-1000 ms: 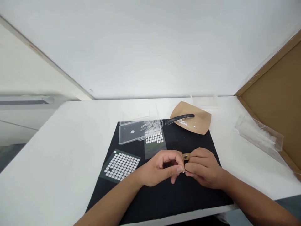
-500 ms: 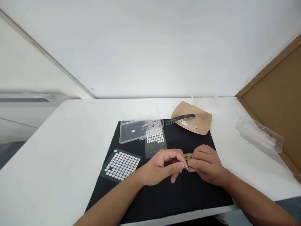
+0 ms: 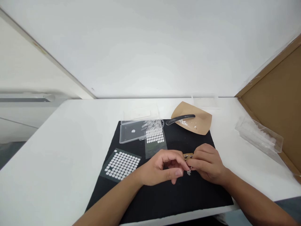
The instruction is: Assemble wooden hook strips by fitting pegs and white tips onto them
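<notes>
- Nearer my body than my left hand [image 3: 162, 169] and right hand [image 3: 209, 164], the flat black mat [image 3: 178, 202] leaves me open room.
- Between my hands, the small tan strip with metal pieces [image 3: 188, 156] that my right holds blocks a straight crossing.
- Beyond my left, the clear rectangular plastic case [image 3: 130, 140] obstructs.
- Beyond my right, the curved black file [image 3: 181, 118] lies across the curved tan tray [image 3: 202, 121].

The head camera looks down across the table [image 3: 61, 150].
</notes>
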